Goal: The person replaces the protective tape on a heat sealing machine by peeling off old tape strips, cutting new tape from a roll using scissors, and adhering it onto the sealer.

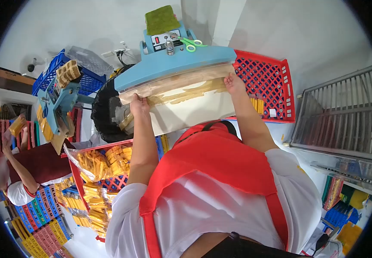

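In front of me stands a blue heat sealer [177, 64] with a long curved top bar. A brownish, worn heat-resistant strip [186, 81] runs along the sealer under the bar. My left hand [139, 105] is closed on the strip's left end. At its right end, the fingers of my right hand [234, 83] pinch the strip's edge. Below the strip lies the sealer's white work plate [194, 112], with brown tape residue along its upper part. Green-handled scissors [190, 44] and a small bottle [169, 46] rest on top of the sealer.
A red crate [285, 86] with yellow packs stands right of the sealer. A black bag [104, 112] hangs at its left. Packed yellow goods [113, 161] fill another red crate. At far left, a person [31, 172] holds a yellow pack beside a second sealer [59, 105]. A metal rack [341, 116] is at right.
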### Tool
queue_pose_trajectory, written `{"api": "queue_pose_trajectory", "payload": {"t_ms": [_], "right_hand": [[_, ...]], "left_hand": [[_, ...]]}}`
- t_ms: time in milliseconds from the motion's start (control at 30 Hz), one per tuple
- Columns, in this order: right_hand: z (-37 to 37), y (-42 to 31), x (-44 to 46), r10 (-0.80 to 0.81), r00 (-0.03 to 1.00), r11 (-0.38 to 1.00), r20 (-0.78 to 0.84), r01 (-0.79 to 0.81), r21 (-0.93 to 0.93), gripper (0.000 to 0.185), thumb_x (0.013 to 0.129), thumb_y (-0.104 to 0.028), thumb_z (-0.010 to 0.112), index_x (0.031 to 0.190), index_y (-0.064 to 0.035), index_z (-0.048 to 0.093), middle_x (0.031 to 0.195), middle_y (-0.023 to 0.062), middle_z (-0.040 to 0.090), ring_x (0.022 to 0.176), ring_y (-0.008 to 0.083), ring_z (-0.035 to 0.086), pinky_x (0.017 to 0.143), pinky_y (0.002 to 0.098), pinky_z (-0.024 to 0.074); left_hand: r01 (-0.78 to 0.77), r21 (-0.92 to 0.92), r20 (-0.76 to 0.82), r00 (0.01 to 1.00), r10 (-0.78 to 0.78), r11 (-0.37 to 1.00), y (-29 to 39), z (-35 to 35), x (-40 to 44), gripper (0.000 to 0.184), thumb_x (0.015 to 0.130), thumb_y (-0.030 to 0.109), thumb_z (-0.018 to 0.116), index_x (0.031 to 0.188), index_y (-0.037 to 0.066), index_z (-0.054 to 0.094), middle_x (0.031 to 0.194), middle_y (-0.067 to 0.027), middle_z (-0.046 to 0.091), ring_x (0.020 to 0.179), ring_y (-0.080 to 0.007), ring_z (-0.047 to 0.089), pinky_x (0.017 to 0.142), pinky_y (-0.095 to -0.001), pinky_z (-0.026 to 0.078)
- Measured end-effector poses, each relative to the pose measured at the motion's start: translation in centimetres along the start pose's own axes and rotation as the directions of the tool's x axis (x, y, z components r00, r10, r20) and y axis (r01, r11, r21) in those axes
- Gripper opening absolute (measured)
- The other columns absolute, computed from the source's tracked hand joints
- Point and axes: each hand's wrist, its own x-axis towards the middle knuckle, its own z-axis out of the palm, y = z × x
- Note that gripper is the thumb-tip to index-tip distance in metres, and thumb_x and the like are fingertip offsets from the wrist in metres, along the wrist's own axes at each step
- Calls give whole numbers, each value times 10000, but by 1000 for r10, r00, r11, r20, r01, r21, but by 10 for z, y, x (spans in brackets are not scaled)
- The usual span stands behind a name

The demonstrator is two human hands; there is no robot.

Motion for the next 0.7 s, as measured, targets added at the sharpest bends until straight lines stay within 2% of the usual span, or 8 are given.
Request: {"api": "queue_pose_trajectory", "payload": {"t_ms": [67, 200, 267, 367, 533, 600, 633, 700], "right_hand": [[6, -3, -6, 12, 999, 1000, -32, -13, -8, 72, 775, -150, 545, 812, -91, 524, 669, 8, 482, 627, 140, 448, 642, 267, 420], [20, -13, -19, 64, 998, 998, 17, -64, -21, 137, 758, -138, 563, 867, -77, 507, 766, 33, 497, 641, 175, 450, 614, 315, 387], [12, -11, 4, -49, 998, 987, -37, 43, -157, 146, 747, -134, 573, 865, -83, 504, 788, 39, 509, 659, 182, 463, 605, 332, 371], [11, -11, 13, -115, 991, 975, -74, 98, -200, 154, 741, -129, 576, 861, -74, 497, 807, 46, 519, 668, 173, 467, 600, 324, 372], [8, -13, 12, -74, 996, 981, -47, 64, -186, 133, 741, -150, 581, 835, -88, 511, 754, 35, 526, 634, 164, 470, 577, 316, 380], [9, -15, 7, -57, 998, 981, -1, 56, -187, 122, 742, -157, 581, 825, -96, 515, 732, 29, 527, 617, 162, 470, 569, 312, 383], [11, -17, 2, -36, 999, 979, -19, 32, -200, 112, 742, -160, 581, 806, -99, 513, 717, 25, 527, 609, 157, 473, 556, 303, 383], [14, -20, -2, -16, 999, 977, -38, 7, -215, 103, 741, -163, 581, 787, -102, 512, 702, 21, 528, 601, 152, 476, 543, 295, 383]], "left_hand": [[4, -5, -19, 1000, -5, 1000, 0, -1, 3, 116, 835, 113, 455, 736, 66, 490, 648, 12, 504, 585, -106, 481, 556, -247, 405], [16, 38, 21, 1000, -16, 999, -2, -7, 13, 91, 841, 107, 436, 814, 41, 492, 709, -11, 521, 607, -134, 502, 578, -263, 423], [23, 42, 11, 1000, -23, 999, 1, -4, 9, 93, 843, 104, 426, 851, 32, 484, 746, -25, 531, 642, -149, 518, 594, -272, 437], [17, 40, 9, 1000, -17, 999, 1, -3, 8, 118, 848, 102, 410, 903, 17, 470, 814, -51, 545, 713, -174, 543, 624, -290, 460], [-19, 15, 47, 999, 18, 1000, 3, 0, -6, 136, 850, 102, 400, 929, 8, 459, 897, -80, 545, 780, -189, 555, 633, -301, 479], [-11, 90, 11, 1000, 10, 996, 3, -1, -5, 188, 868, 152, 366, 964, 26, 470, 934, -67, 536, 856, -196, 521, 771, -310, 434], [-12, 85, 9, 1000, 11, 996, 2, -2, -3, 188, 868, 152, 366, 964, 26, 470, 934, -67, 536, 856, -196, 521, 771, -310, 434], [-20, 71, 44, 999, 17, 997, 3, -3, -3, 137, 852, 105, 401, 933, 8, 454, 869, -75, 542, 739, -189, 547, 643, -314, 463]]}}
